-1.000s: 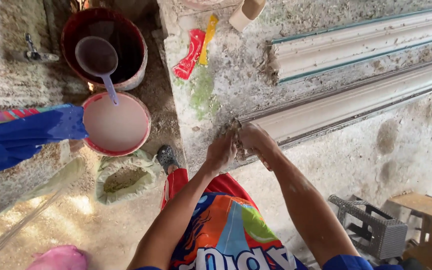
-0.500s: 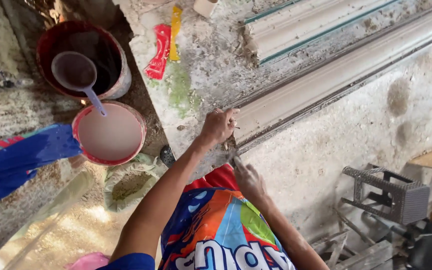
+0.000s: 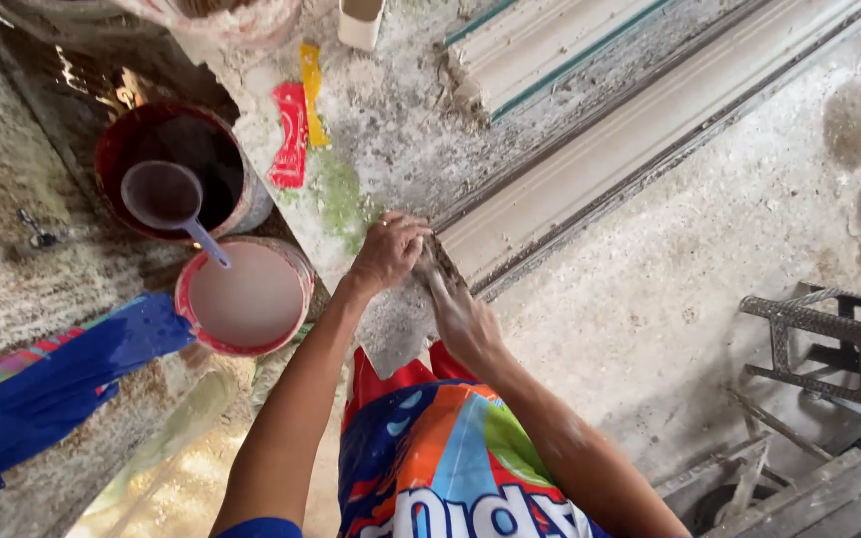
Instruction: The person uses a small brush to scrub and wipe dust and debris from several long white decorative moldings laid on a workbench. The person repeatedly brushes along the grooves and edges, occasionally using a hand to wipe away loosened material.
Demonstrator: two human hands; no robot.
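The tabletop [image 3: 650,299] looks like rough, matt concrete crusted with dried plaster. The long moulding [image 3: 630,169] on it has a smooth, pale plaster face. The bucket [image 3: 247,299] of milky liquid is plastic, smeared and dull. The stool [image 3: 839,339] looks like woven grey plastic.
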